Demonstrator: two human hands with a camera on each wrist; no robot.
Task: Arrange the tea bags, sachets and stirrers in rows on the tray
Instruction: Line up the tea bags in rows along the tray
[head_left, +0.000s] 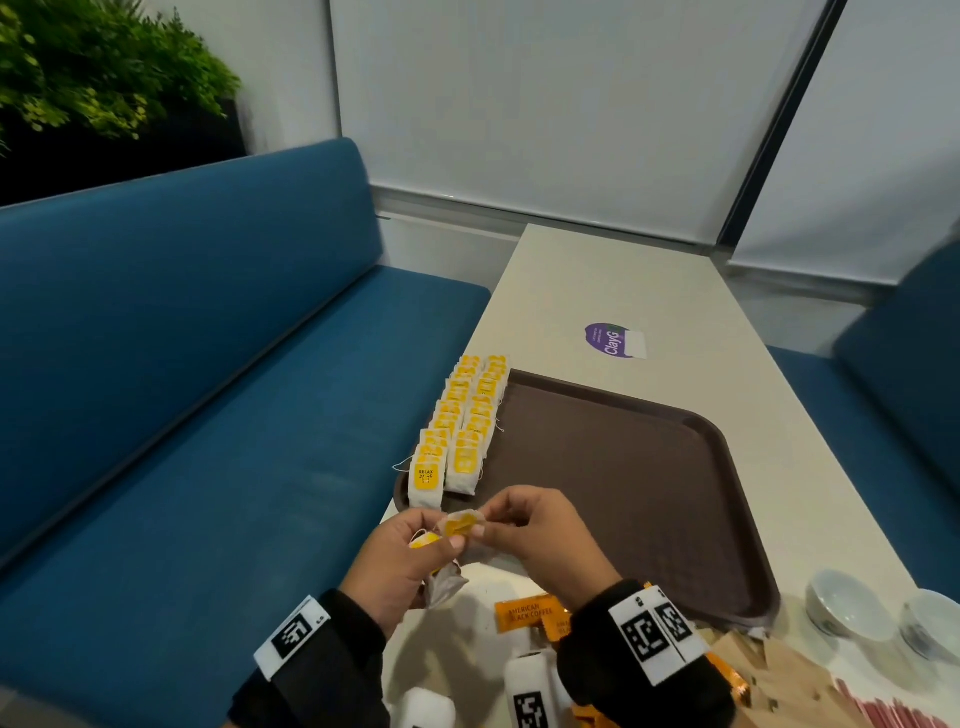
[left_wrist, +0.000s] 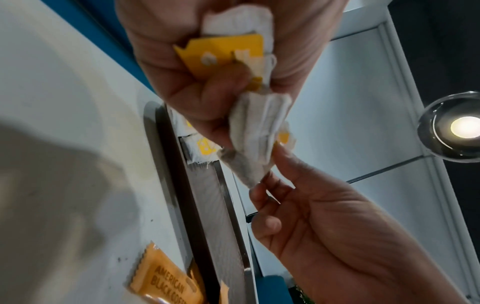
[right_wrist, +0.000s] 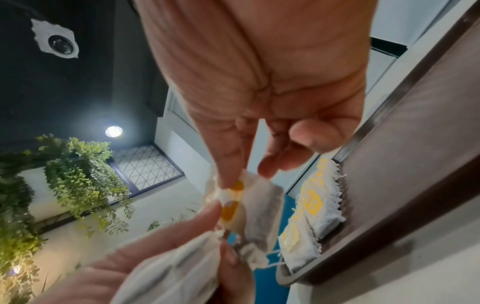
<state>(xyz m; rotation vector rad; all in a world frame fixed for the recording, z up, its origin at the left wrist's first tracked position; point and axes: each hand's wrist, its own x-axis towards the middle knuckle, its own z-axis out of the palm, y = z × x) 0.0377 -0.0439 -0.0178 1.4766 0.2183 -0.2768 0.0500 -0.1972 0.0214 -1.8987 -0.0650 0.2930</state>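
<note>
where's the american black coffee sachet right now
In the head view the orange coffee sachet lies on the white table, just below the brown tray's near edge, beside the right hand's wrist.

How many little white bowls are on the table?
2: both near the table's right edge, beside the tray's near corner. One bowl sits left of the other bowl, which the frame edge cuts off.

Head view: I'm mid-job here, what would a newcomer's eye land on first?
First the two rows of yellow-tagged tea bags overlapping along the left edge of the brown tray, the rest of it bare. Then both hands at the tray's near edge: the left hand grips a bunch of tea bags while the right hand pinches one between them. Orange coffee sachets lie on the table by the right wrist.
</note>
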